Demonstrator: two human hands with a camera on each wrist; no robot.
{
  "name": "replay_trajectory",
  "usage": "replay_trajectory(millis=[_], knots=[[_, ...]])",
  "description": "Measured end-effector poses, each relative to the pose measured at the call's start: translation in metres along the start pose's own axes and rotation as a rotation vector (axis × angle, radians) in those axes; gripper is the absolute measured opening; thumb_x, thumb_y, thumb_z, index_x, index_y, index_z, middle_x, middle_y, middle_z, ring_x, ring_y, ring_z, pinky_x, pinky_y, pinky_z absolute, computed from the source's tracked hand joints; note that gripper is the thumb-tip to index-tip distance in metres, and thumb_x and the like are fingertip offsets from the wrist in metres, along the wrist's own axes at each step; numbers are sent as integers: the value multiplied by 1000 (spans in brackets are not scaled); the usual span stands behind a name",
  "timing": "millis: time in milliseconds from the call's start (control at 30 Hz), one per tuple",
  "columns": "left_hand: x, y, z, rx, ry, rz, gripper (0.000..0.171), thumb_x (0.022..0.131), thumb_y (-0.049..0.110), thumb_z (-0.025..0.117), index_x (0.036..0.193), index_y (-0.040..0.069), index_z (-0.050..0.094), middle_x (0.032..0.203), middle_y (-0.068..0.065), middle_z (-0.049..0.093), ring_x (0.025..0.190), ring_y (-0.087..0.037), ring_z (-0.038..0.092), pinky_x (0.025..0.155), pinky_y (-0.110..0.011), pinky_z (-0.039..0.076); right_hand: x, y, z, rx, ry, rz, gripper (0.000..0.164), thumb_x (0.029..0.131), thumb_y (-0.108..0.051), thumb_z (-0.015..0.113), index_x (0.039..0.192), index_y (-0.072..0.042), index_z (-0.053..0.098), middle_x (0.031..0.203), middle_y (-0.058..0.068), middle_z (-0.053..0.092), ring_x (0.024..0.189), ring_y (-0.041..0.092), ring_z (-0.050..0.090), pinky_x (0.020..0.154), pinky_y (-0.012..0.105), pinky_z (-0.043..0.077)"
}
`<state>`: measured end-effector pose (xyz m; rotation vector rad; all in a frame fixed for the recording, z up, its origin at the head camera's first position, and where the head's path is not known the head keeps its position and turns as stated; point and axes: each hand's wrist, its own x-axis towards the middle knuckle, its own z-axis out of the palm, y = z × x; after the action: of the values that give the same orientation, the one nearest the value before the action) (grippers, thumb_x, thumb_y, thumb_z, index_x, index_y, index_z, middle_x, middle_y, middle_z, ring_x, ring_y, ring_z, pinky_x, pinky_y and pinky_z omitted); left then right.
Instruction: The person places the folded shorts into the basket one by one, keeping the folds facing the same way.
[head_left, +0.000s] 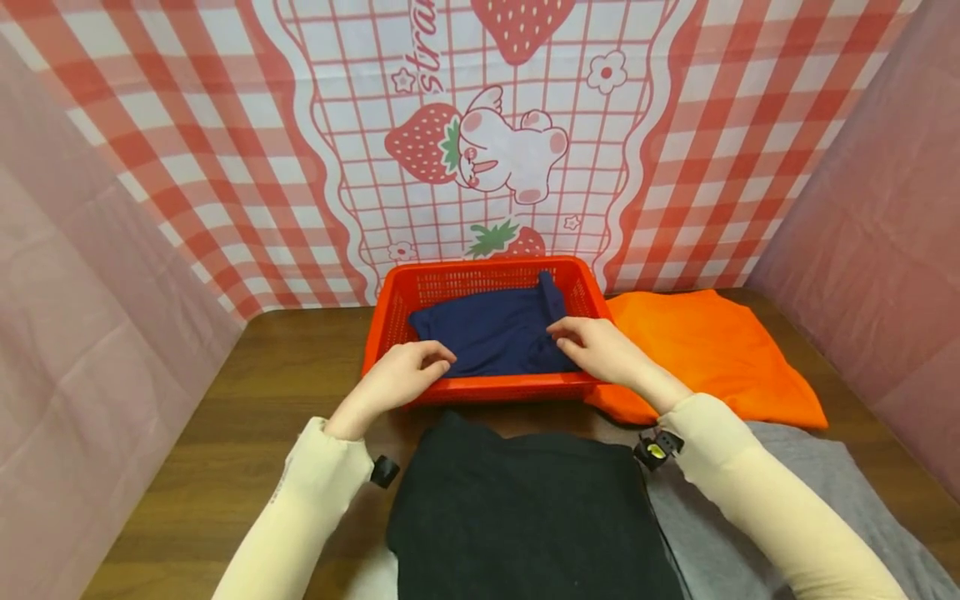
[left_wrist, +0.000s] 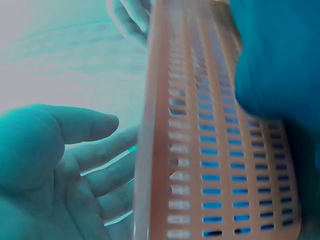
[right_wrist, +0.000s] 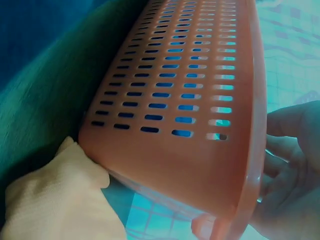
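A red plastic basket (head_left: pixel 495 383) with slotted walls stands at the back of the table, and a folded navy blue cloth (head_left: pixel 487 325) lies in it. Over the basket's front left rim is my left hand (head_left: pixel 405 371), fingers loosely bent and holding nothing. My right hand (head_left: pixel 600 346) hovers over the front right part, its fingertips near the navy cloth; whether they touch it I cannot tell. In the left wrist view, the left hand's (left_wrist: pixel 75 170) thumb and fingers are spread apart. The right wrist view shows the right hand (right_wrist: pixel 295 165) partly behind the rim.
A dark, nearly black garment (head_left: pixel 532 517) lies just in front of the basket. To the right are an orange cloth (head_left: pixel 705 350) and a grey cloth (head_left: pixel 810 467) on the wooden table (head_left: pixel 202 475). A strawberry-print curtain (head_left: pixel 360 158) hangs close behind, with pink fabric (head_left: pixel 82 333) at both sides.
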<state>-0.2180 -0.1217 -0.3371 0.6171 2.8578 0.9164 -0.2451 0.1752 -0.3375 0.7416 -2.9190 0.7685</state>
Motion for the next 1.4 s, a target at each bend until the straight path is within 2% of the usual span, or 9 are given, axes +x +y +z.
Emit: replay_trajectory(millis=[100,267,433,567,733,967,1167,1267,1400], knots=[[-2,2,3,-25,38,18,24,91,24,53,109,14,64,103,1,65,75,-13,54,75,-31,46,-1,-1,0,20,49,-1,31,91,-16,52,119,-4,57,116,12,61,105,26,56,91,44,44],[-5,5,3,-72,81,22,28,91,24,53,118,18,59,115,-1,61,91,-15,59,79,-34,49,-4,-4,0,42,133,-25,35,92,-19,52,124,-7,54,123,12,55,109,28,53,93,45,42],[-11,9,-1,-110,89,37,37,92,24,51,129,22,51,124,0,56,95,-14,59,81,-34,49,-11,-6,-1,60,188,-71,40,92,-23,52,129,-10,49,128,10,51,105,26,55,90,44,44],[-17,9,-3,-138,120,62,43,92,22,51,135,22,44,123,-2,57,93,-15,60,80,-33,49,-13,-7,0,56,226,-140,41,92,-23,53,131,-12,48,131,8,49,108,24,54,92,44,43],[-25,6,-4,-154,154,74,38,92,20,51,130,21,49,122,0,57,94,-15,60,81,-34,49,-19,-8,2,47,264,-213,37,90,-21,55,127,-16,52,128,4,53,115,20,50,95,42,42],[-36,3,-6,-191,171,94,22,91,20,53,111,22,61,112,5,61,96,-13,57,85,-35,47,-26,-9,3,22,337,-284,20,87,-12,57,107,-15,63,102,-2,62,93,12,56,81,35,48],[-44,4,-4,-215,162,99,18,91,19,53,106,23,63,105,6,64,96,-9,59,87,-34,47,-33,-11,5,-8,352,-329,17,86,-10,57,100,-16,65,82,-7,56,69,4,45,61,24,43],[-47,4,-3,-228,157,109,18,92,18,53,105,21,64,104,6,64,96,-8,60,86,-34,47,-37,-12,6,-6,359,-370,17,86,-9,58,99,-16,65,80,-8,55,66,2,42,58,21,40],[-52,3,-2,-221,147,121,18,92,19,52,106,20,64,103,6,65,95,-7,59,85,-32,47,-43,-13,6,2,346,-414,16,85,-9,59,99,-16,65,84,-6,60,67,1,44,58,20,42]])
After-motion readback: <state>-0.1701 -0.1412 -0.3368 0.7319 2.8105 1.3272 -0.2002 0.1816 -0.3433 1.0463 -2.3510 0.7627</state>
